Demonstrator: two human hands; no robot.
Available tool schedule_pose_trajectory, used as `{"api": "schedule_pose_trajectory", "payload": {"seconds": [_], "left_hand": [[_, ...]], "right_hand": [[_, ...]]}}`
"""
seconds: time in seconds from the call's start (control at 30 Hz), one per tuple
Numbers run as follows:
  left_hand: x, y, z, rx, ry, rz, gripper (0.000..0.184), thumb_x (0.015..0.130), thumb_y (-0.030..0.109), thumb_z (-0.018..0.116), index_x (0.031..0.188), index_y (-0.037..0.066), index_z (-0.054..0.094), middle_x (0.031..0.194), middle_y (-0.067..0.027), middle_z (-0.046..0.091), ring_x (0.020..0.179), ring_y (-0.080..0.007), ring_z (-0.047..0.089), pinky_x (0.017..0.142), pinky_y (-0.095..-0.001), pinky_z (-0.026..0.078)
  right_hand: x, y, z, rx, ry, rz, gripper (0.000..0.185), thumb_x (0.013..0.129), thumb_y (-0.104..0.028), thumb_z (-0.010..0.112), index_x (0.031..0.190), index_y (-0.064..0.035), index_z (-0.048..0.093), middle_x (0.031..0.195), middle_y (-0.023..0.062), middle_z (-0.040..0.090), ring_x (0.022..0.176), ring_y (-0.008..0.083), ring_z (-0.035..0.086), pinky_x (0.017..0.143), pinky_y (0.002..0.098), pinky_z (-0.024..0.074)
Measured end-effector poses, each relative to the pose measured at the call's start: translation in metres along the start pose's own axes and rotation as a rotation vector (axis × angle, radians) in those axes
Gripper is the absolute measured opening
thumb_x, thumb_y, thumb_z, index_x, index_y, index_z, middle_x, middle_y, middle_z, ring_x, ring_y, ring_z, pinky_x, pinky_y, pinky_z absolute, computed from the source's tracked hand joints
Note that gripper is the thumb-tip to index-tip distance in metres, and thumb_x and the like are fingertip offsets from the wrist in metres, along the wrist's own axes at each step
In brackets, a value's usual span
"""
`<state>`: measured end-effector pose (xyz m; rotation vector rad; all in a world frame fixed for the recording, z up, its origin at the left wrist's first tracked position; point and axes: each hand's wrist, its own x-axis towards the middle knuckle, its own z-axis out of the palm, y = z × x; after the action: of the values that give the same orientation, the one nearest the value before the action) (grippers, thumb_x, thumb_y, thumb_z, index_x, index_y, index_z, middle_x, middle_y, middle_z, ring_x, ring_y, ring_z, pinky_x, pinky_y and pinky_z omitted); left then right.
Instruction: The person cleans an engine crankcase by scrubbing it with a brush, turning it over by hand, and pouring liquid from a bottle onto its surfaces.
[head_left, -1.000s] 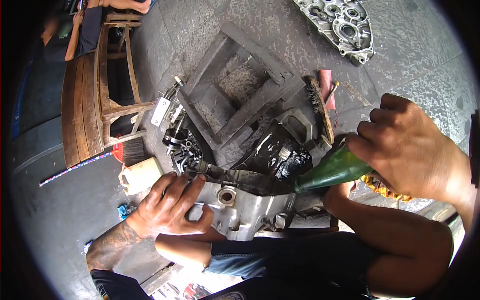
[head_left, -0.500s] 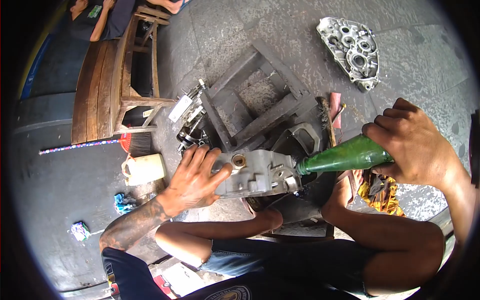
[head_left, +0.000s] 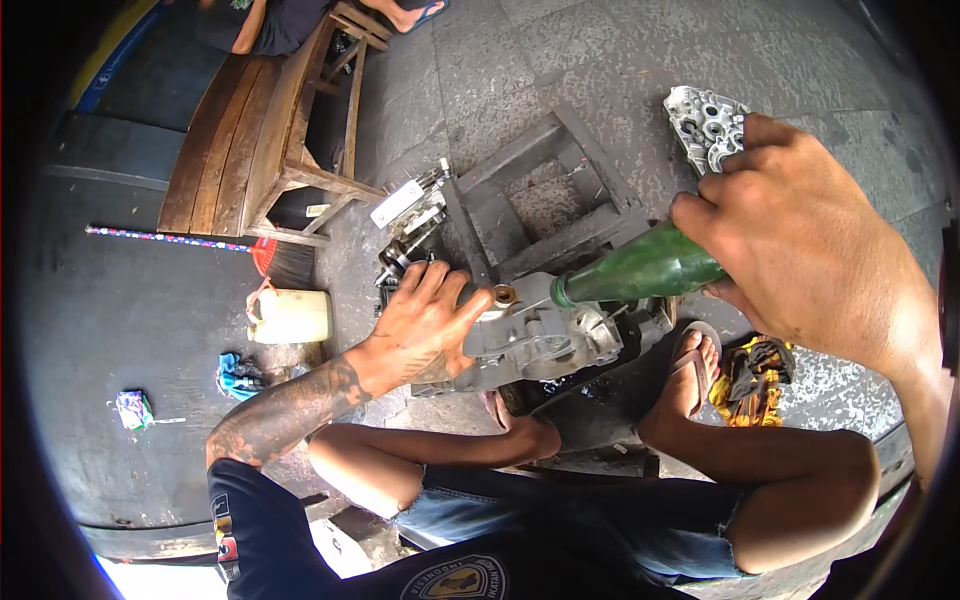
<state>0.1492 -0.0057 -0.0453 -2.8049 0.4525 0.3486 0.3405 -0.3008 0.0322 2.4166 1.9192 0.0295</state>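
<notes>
My left hand [head_left: 425, 325] is wrapped around the left end of a grey metal engine case [head_left: 500, 375], beside a round brassy port on its top. In my right hand [head_left: 800, 250] is a green glass bottle [head_left: 645, 265], tilted with its mouth pointing left, just over the case. Whether liquid is coming out is hard to make out. Beyond the case lies a dark wooden frame [head_left: 535, 245]. Shiny metal engine parts [head_left: 412, 225] rest against the frame's left side. My right hand partly covers another engine case half [head_left: 705, 125] on the floor.
To the left stands a wooden bench [head_left: 215, 150], with a person seated on it. A red broom [head_left: 265, 257], a cream jerrycan [head_left: 292, 317] and a blue cloth [head_left: 238, 376] lie below it. A yellow and black rag [head_left: 755, 380] is beside my right foot.
The bottle's mouth has moved left and up, from the case's right end to above its middle. The case is turned so more of its side shows. My view has shifted slightly.
</notes>
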Motion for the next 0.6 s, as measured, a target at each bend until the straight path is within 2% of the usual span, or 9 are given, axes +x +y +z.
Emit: {"api": "schedule_pose_trajectory", "payload": {"seconds": [0.1,0.17,0.33,0.43,0.53,0.6], "left_hand": [[-0.003,0.003,-0.003,-0.016,0.018,-0.019,0.081,0.041,0.028,0.083,0.117,0.010,0.058,0.107,-0.0102,0.060,0.103,-0.0307,0.056,0.091,-0.0450,0.046],[-0.006,0.004,-0.004,-0.045,0.056,-0.015,0.082,0.045,0.032,0.086,0.118,0.011,0.055,0.098,-0.0118,0.058,0.100,-0.0312,0.054,0.088,-0.0442,0.044],[-0.011,0.006,-0.008,-0.060,0.105,-0.003,0.082,0.045,0.031,0.085,0.119,0.011,0.055,0.097,-0.0110,0.059,0.099,-0.0307,0.054,0.088,-0.0436,0.043],[-0.013,0.004,-0.004,-0.063,0.139,0.006,0.081,0.045,0.031,0.085,0.118,0.011,0.056,0.096,-0.0106,0.059,0.099,-0.0307,0.054,0.087,-0.0432,0.043],[-0.014,0.005,-0.002,-0.088,0.158,-0.005,0.081,0.045,0.033,0.085,0.117,0.010,0.056,0.096,-0.0106,0.059,0.098,-0.0307,0.054,0.086,-0.0428,0.043],[-0.014,0.006,-0.001,-0.113,0.165,-0.016,0.081,0.045,0.033,0.085,0.117,0.010,0.056,0.097,-0.0107,0.059,0.098,-0.0308,0.054,0.086,-0.0427,0.043]], "right_hand": [[0.006,-0.017,-0.020,-0.057,0.041,0.017,0.032,0.071,-0.026,0.083,0.090,-0.0064,0.066,0.076,0.0064,0.069,0.082,0.0228,0.070,0.094,0.0376,0.0468],[0.007,-0.026,-0.027,-0.103,0.044,0.029,0.032,0.071,-0.026,0.083,0.090,-0.0064,0.066,0.075,0.0061,0.069,0.080,0.0224,0.070,0.093,0.0370,0.0471],[0.010,-0.039,-0.037,-0.237,0.030,0.063,0.032,0.071,-0.028,0.083,0.088,-0.0060,0.066,0.072,0.0056,0.068,0.077,0.0218,0.069,0.091,0.0354,0.0476],[0.011,-0.044,-0.040,-0.213,0.049,0.043,0.032,0.072,-0.028,0.083,0.088,-0.0057,0.066,0.071,0.0058,0.068,0.076,0.0210,0.069,0.091,0.0354,0.0476],[0.011,-0.055,-0.041,-0.364,0.006,0.176,0.032,0.072,-0.028,0.083,0.087,-0.0060,0.067,0.071,0.0054,0.068,0.076,0.0200,0.069,0.091,0.0349,0.0473],[0.004,-0.049,-0.044,-0.346,-0.020,0.084,0.031,0.072,-0.028,0.083,0.087,-0.0062,0.067,0.072,0.0051,0.068,0.077,0.0192,0.069,0.091,0.0343,0.0471]]}}
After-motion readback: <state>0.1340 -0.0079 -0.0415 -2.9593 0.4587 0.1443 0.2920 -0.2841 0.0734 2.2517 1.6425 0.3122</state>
